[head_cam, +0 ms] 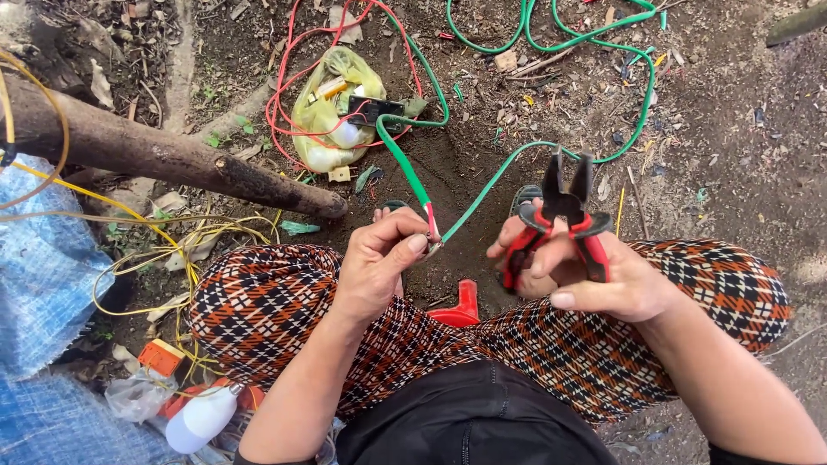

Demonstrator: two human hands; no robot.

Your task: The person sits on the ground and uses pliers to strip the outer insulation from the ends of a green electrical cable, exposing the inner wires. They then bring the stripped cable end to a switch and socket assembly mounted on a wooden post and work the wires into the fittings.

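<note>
At nine o'clock lies a blue woven plastic sack [39,284], crumpled along the left edge, with a thin yellow wire [142,226] looping loosely over the dirt beside it. At seven o'clock an orange plastic box-shaped piece [160,356] rests on the ground, and just below it a white plastic bottle [200,418] lies on its side next to a clear crumpled bag; what the bag holds cannot be told. A rough brown wooden branch [172,159] slants from ten o'clock toward the centre.

At eleven to twelve o'clock sits a translucent yellow plastic bag [332,108], slumped on the soil, holding white rounded objects and a small yellowish piece, with a black rectangular socket part [375,110] lying on its right side. A thin red wire [284,86] coils around the bag.

Near the centre, the left hand [379,263] is closed in a pinch on the end of a green insulated cable [405,168], where a short red inner core shows at the stripped tip. The cable runs up from the fingers toward twelve o'clock and loops across the ground to one and two o'clock.

At three o'clock of centre, the right hand [594,275] grips red-handled black-jawed cutting pliers [564,220], jaws parted and pointing up, just beside the cable end but apart from it. Between the patterned knees a red plastic piece [461,308] sits on the dirt.
</note>
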